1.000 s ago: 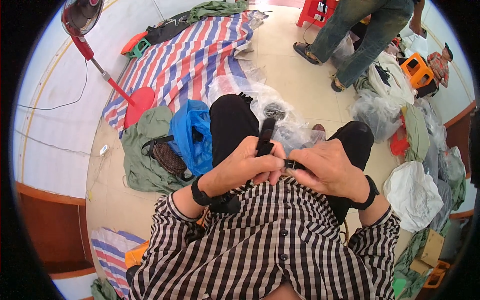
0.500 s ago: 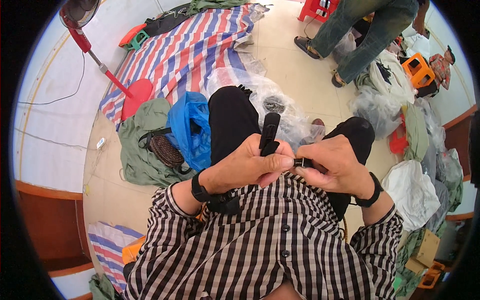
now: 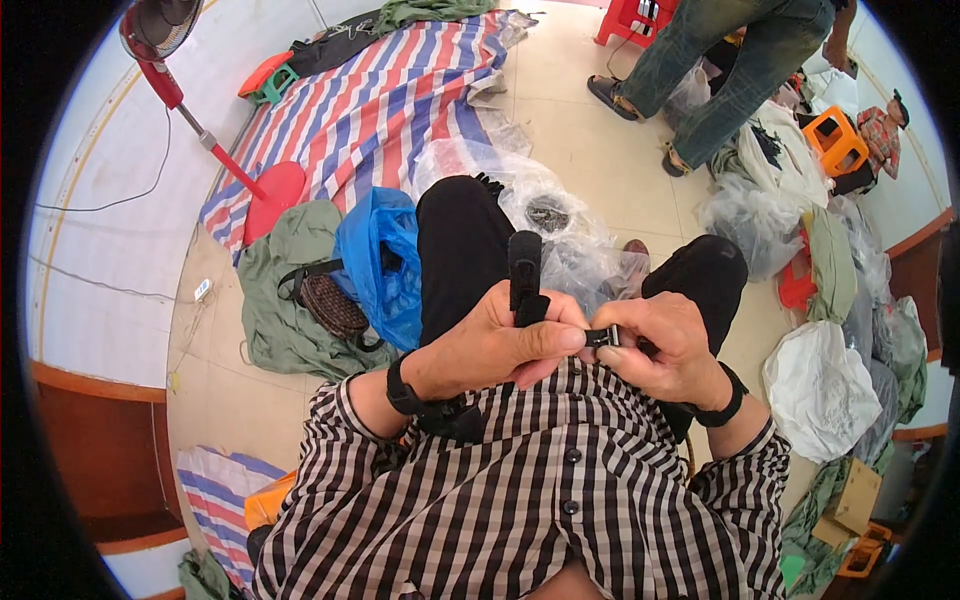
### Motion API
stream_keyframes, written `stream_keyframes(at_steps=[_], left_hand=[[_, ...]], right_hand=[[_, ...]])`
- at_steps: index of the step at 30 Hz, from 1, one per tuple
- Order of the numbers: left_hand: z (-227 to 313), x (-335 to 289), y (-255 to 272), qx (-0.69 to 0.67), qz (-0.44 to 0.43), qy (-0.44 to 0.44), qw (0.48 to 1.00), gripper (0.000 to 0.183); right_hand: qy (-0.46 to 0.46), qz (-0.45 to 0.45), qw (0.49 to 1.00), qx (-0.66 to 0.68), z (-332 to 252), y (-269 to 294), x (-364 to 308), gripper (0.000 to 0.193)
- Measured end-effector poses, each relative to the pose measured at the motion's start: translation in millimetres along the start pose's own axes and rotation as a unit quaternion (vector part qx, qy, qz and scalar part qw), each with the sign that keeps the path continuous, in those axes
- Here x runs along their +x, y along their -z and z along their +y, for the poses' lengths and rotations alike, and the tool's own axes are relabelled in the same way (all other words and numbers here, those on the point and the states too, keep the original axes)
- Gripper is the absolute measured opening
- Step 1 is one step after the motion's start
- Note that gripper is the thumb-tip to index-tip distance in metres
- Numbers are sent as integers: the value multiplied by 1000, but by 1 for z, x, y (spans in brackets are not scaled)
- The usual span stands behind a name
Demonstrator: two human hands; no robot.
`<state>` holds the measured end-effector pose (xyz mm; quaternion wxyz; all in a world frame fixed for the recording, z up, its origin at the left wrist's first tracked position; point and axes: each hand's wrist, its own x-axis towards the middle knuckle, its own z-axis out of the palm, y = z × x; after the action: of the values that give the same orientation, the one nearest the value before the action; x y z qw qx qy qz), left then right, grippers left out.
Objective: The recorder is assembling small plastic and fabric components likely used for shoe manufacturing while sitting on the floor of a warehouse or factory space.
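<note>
In front of my lap, my left hand (image 3: 505, 342) is closed on a black strap (image 3: 525, 268), whose wide end sticks up above the knuckles. The strap runs out between thumb and forefinger towards the other hand. There, my right hand (image 3: 668, 345) pinches a small buckle (image 3: 603, 337) with a shiny metal edge, on the strap's narrow end. The fingertips of both hands are close together, and part of the strap is hidden inside them. A black band circles each wrist.
Clear plastic bags (image 3: 580, 260) with dark pieces lie beyond my knees. At left are a blue bag (image 3: 375, 265), green cloth (image 3: 285, 250) and a red fan base (image 3: 275, 200). A standing person's legs (image 3: 720, 80) are at far right, near stools and bags.
Both hands have shifted slightly. The strap's wide end now stands more upright and further left, and more of the buckle shows between my fingers.
</note>
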<state>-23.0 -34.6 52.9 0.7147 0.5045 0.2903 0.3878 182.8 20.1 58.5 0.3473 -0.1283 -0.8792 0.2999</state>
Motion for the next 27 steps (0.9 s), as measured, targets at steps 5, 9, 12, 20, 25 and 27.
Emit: stream_keyframes(at_steps=[5,9,12,20,25,27], left_hand=[[-2,-1,2,84,-6,-18,996,20],[-9,-3,5,112,-14,-27,993,14],[-8,-6,3,138,6,-2,990,11],[-13,-9,-1,164,14,-23,986,11],[-18,-8,-3,210,14,-38,977,7],[-20,-8,-6,257,31,-104,960,5]], right_hand=[[9,-10,1000,-28,0,-4,-5,24],[61,-17,992,-110,1,-7,-7,25],[76,-16,986,-148,-2,-7,-6,26],[64,-19,990,-125,-3,-9,-9,26],[53,-22,996,-73,4,-13,-16,29],[56,-29,996,-63,3,-13,-16,31]])
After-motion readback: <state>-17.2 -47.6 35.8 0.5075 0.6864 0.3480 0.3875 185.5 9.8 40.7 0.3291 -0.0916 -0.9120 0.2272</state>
